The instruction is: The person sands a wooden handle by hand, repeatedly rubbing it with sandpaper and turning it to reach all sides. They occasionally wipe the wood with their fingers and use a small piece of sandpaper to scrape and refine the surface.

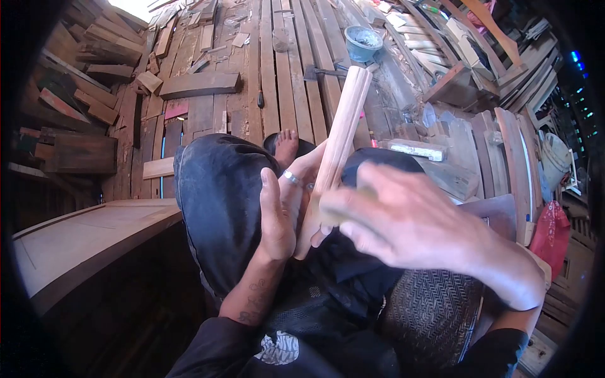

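Observation:
A pale, shaped length of wood [343, 126] stands tilted over my lap, its upper end leaning away to the right. My left hand [277, 217] cradles its lower part from beneath, thumb raised on the left and fingertips showing past the wood's right side. My right hand [403, 217], smeared by motion, presses a folded yellowish-brown piece of sandpaper [346, 205] against the wood's lower middle. Most of the sandpaper is hidden under the fingers. The wood's lower end rests close to my left palm.
A blue-grey bucket [363, 45] stands ahead, near a hammer [321, 74] and a screwdriver [260, 99] on the plank floor. A thick board [200, 85] lies left of them. A wooden panel [94, 230] is at my left; stacked timber lines both sides.

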`<state>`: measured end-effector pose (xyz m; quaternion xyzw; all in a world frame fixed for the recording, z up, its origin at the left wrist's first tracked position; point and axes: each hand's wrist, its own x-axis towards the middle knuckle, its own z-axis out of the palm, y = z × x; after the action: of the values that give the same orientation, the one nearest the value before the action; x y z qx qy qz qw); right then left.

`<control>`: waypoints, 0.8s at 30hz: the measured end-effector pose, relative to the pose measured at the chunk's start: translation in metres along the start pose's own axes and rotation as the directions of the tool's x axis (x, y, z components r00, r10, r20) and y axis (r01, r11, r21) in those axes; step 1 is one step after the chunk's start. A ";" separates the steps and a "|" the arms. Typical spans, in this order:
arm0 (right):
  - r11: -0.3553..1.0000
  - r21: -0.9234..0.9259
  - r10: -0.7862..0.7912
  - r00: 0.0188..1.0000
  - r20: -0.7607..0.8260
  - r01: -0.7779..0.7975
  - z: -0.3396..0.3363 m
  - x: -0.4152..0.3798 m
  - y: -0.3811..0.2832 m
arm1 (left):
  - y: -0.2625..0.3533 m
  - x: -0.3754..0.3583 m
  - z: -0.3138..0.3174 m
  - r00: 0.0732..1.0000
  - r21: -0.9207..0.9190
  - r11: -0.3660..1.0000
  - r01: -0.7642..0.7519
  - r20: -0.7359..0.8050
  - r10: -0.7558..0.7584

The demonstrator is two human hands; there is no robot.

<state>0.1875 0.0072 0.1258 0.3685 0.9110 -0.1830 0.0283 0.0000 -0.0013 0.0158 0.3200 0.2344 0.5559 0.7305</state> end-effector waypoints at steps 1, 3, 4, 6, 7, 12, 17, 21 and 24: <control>0.998 -0.060 0.024 0.993 -0.113 -0.031 -0.010 0.001 0.001 | 0.003 -0.001 -0.002 0.999 -0.012 1.000 0.013 0.034 -0.013; 0.981 -0.157 0.072 0.961 -0.266 -0.117 -0.024 0.005 0.016 | 0.000 0.000 -0.012 0.994 -0.027 1.000 0.003 0.111 0.000; 0.991 -0.105 0.038 0.926 -0.376 -0.083 -0.024 0.006 0.023 | -0.001 -0.001 -0.013 0.994 -0.053 0.999 -0.006 0.107 0.012; 0.994 -0.101 0.009 0.968 -0.252 -0.036 -0.018 0.004 0.012 | 0.005 0.000 -0.006 0.996 -0.038 0.999 -0.028 0.086 0.031; 0.996 -0.094 -0.004 0.982 -0.188 -0.014 -0.012 0.002 0.004 | 0.002 0.002 -0.002 0.998 -0.021 0.998 -0.056 -0.005 0.056; 0.990 -0.116 0.040 0.956 -0.290 -0.076 -0.018 0.007 0.009 | -0.004 0.005 -0.018 0.969 -0.258 0.966 -0.030 0.230 0.092; 0.994 -0.055 -0.102 0.946 -0.308 0.089 -0.006 0.006 0.003 | 0.000 0.004 -0.012 0.979 -0.165 0.986 -0.018 0.199 0.051; 0.998 -0.052 0.002 0.932 -0.363 -0.022 -0.025 0.008 0.011 | 0.005 -0.004 -0.004 0.996 0.016 1.000 0.005 0.084 -0.006; 0.998 -0.061 0.010 0.948 -0.318 -0.031 -0.018 0.005 -0.002 | 0.002 -0.002 -0.009 0.994 0.012 1.000 0.010 0.106 -0.011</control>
<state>0.1845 0.0153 0.1418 0.4016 0.9053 -0.0911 -0.1047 -0.0079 -0.0010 0.0113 0.3519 0.2002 0.5329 0.7431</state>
